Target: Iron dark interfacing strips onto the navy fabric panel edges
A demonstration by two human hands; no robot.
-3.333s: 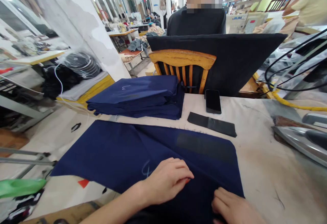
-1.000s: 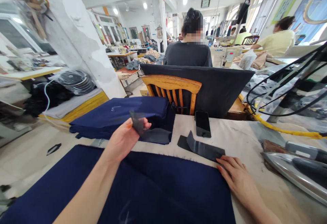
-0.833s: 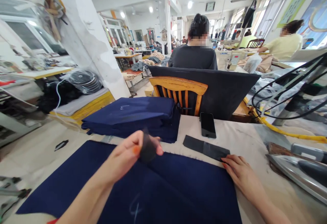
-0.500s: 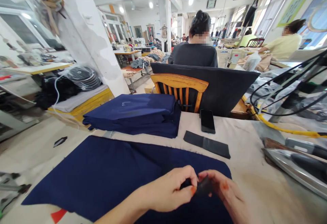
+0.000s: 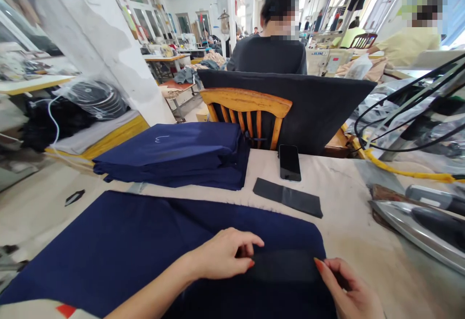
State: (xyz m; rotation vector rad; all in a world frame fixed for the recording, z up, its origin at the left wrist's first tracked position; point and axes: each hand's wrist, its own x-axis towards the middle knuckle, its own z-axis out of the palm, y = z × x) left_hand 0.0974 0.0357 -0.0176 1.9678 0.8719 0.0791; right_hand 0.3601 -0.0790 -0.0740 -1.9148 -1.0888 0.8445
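Observation:
A navy fabric panel [image 5: 127,246] lies flat on the table in front of me. A thin dark strip [image 5: 283,266] lies stretched across its right part. My left hand [image 5: 225,256] pinches the strip's left end, and my right hand [image 5: 345,287] touches its right end with the fingertips. Both hands rest on the fabric.
A stack of folded navy pieces [image 5: 170,159] sits behind the panel, a pile of dark strips [image 5: 286,197] and a phone [image 5: 289,162] to its right. An iron [image 5: 417,222] lies at the right edge. A wooden chair [image 5: 247,115] and a seated person [image 5: 269,42] are beyond the table.
My left hand carried a dark strip from the pile down to the panel. Both hands then spread it flat across the fabric's right part.

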